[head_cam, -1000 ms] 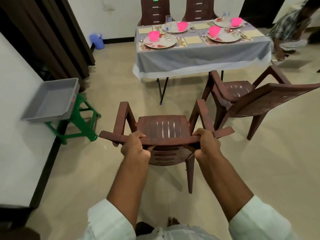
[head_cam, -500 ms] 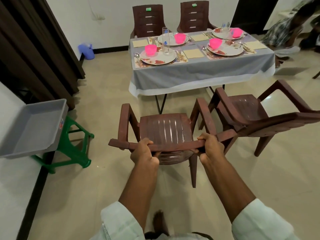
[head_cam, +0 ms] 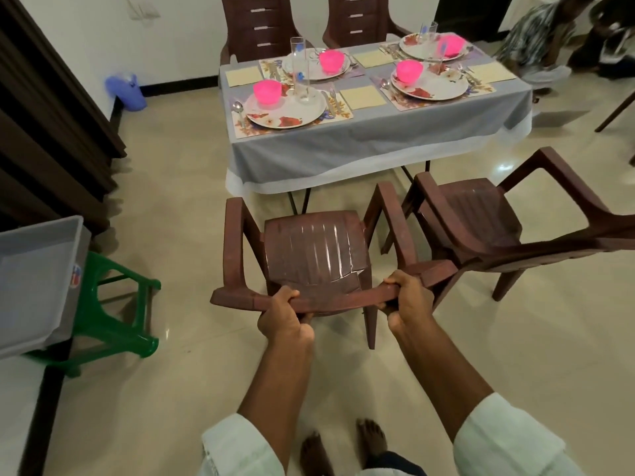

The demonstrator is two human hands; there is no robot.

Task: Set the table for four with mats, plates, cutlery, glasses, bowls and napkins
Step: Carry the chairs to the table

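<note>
Grey-clothed table point(head_cam: 360, 146) with 4 mats point(head_cam: 343, 109), napkins point(head_cam: 363, 97).

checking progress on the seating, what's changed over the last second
The chair, gripped at its backrest by the left hand and right hand, has been carried closer to the table. The grip is unchanged; the place settings and the second chair stayed put.

Grey tray point(head_cam: 37, 269): cut off at left edge. Far chair backs point(head_cam: 256, 25): tops cropped. Figures point(head_cam: 563, 32) at upper right: blurred. Cutlery point(head_cam: 237, 109): too small to identify.
</note>
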